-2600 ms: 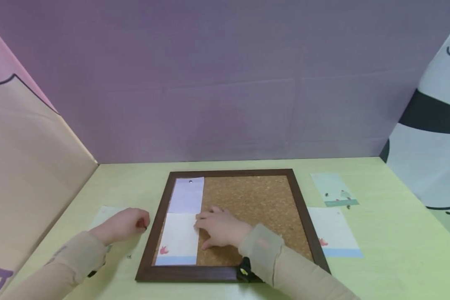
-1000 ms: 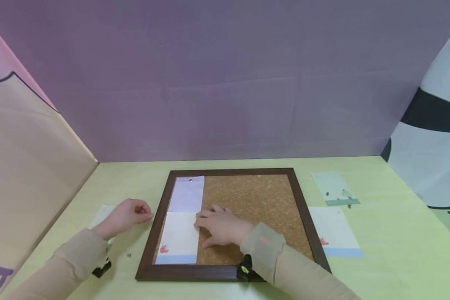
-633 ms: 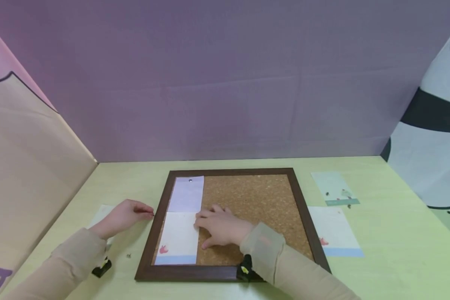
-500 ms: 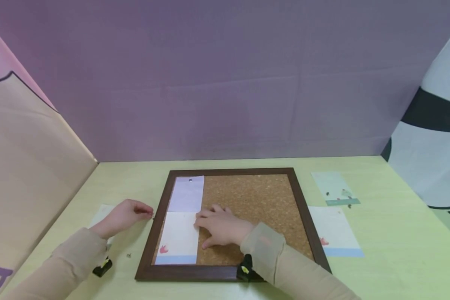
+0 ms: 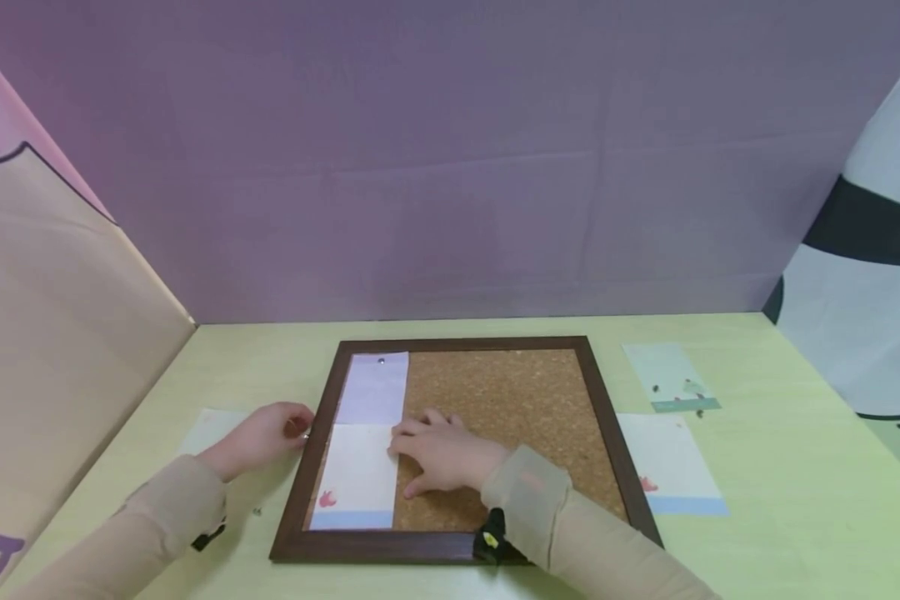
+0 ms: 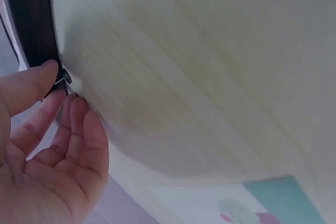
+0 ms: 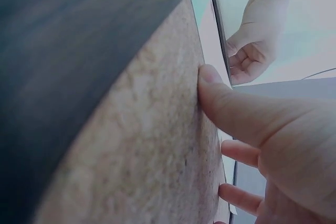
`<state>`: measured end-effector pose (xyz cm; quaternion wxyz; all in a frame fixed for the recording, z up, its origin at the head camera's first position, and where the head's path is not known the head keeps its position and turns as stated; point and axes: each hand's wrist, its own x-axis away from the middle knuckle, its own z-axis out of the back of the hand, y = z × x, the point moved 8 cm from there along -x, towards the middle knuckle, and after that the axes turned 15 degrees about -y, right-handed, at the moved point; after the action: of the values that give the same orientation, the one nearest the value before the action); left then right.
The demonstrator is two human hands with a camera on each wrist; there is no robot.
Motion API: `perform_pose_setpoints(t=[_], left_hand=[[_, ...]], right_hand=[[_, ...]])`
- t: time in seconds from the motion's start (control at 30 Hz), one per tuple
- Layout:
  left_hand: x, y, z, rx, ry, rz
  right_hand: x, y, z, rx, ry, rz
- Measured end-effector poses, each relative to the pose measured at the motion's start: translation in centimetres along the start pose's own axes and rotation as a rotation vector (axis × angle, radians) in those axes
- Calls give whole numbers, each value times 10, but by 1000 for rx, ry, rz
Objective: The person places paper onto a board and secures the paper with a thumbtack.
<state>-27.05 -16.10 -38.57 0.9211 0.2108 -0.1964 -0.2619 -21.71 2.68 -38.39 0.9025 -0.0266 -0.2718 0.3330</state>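
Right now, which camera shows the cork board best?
The head view: it shows all four sides of the cork board. The left wrist view shows just a strip of its dark frame; the right wrist view, part of its cork close up.

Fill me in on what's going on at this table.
A person is working at a framed corkboard. Their left grip pinches what looks like a small metal tack beside the frame. The right grip rests on the board, over the edge of a white sheet with a blue strip. A lilac sheet beyond it has another tack near its top; none shows on the white one.
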Motion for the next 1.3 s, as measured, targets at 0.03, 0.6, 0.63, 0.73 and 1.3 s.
perform_pose_setpoints(t=[0.03, 0.6, 0.63, 0.73, 1.3], left_hand=[[-1, 0, 0, -10, 2, -3], [-2, 5, -3, -94, 13, -30], [-2, 6, -3, -96, 10, -31], [-2, 5, -4, -105, 5, -23], [4, -5, 2, 28, 50, 24]], right_hand=[[0, 0, 0, -3, -1, 1], [-1, 1, -2, -20, -6, 4], [-1, 1, -2, -18, -7, 3], [-1, 1, -2, -13, -8, 4], [-2, 1, -3, -25, -9, 13]])
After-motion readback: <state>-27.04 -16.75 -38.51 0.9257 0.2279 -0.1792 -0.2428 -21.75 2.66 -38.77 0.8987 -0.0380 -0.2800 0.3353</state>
